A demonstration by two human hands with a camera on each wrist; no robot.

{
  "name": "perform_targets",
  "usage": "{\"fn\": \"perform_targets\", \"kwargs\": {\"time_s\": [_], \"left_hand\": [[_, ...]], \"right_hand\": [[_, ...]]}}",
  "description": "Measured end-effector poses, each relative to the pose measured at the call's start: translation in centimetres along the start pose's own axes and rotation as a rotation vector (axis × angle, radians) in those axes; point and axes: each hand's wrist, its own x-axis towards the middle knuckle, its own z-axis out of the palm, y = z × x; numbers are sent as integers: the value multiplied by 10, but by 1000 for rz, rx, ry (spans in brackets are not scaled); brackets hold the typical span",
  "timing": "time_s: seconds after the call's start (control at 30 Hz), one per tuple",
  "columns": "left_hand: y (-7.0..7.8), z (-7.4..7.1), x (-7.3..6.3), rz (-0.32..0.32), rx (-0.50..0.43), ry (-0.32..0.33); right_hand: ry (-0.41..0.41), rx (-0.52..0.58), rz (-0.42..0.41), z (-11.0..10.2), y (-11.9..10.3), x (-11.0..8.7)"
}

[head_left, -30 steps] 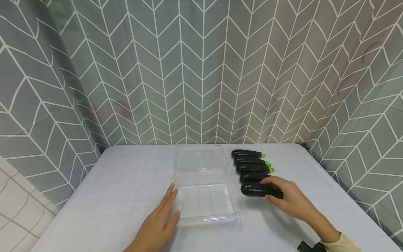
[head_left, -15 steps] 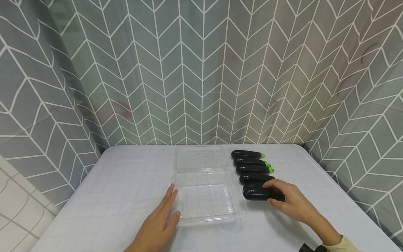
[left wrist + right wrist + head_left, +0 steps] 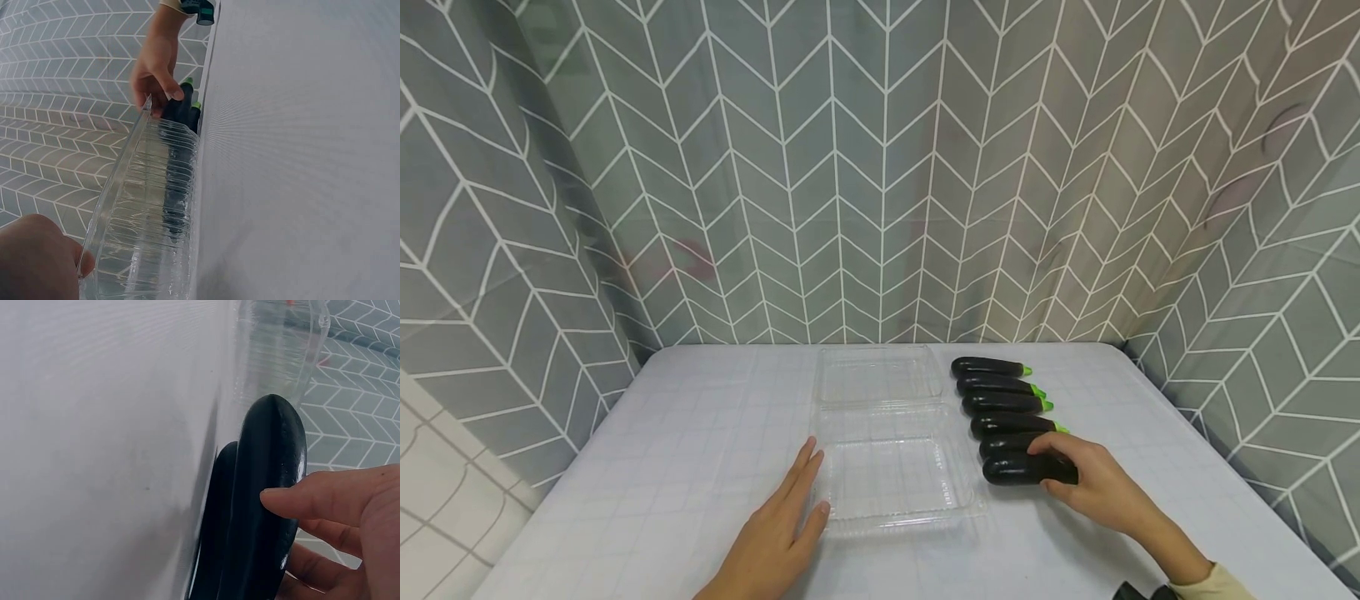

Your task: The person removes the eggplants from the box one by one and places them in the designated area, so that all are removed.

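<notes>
My right hand (image 3: 1093,483) grips the stem end of a glossy black eggplant (image 3: 1015,469), its thumb and fingers on either side. The right wrist view shows this eggplant (image 3: 269,444) raised above another eggplant (image 3: 219,512). Its own stem is hidden by the hand. Behind it in the head view lie several more eggplants (image 3: 1003,404) in a row, most showing bright green stems. My left hand (image 3: 778,517), fingers straight, rests along the left side of a clear plastic clamshell box (image 3: 887,523). In the left wrist view its thumb touches the box's rim (image 3: 94,228).
The box's lid (image 3: 880,379) lies folded back behind its base. A white cloth covers the table (image 3: 662,467). Grey chevron-patterned curtains (image 3: 880,167) enclose the back and both sides. A black device (image 3: 1142,592) sits by the right wrist.
My right hand has drawn its eggplant a little toward me and to the right, uncovering more of the one behind it. The left hand and box have stayed put.
</notes>
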Motion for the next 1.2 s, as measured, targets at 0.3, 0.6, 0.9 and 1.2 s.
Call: {"fn": "perform_targets", "kwargs": {"time_s": [0.3, 0.6, 0.9, 1.2], "left_hand": [[0, 0, 0, -8, 2, -5], [-1, 0, 0, -1, 7, -1], [-1, 0, 0, -9, 8, -2], [-1, 1, 0, -6, 17, 5]], "right_hand": [[-15, -14, 27, 2, 4, -1], [-34, -33, 53, 3, 6, -2], [-89, -25, 94, 4, 9, -2], [-84, -41, 69, 3, 10, -3]]}}
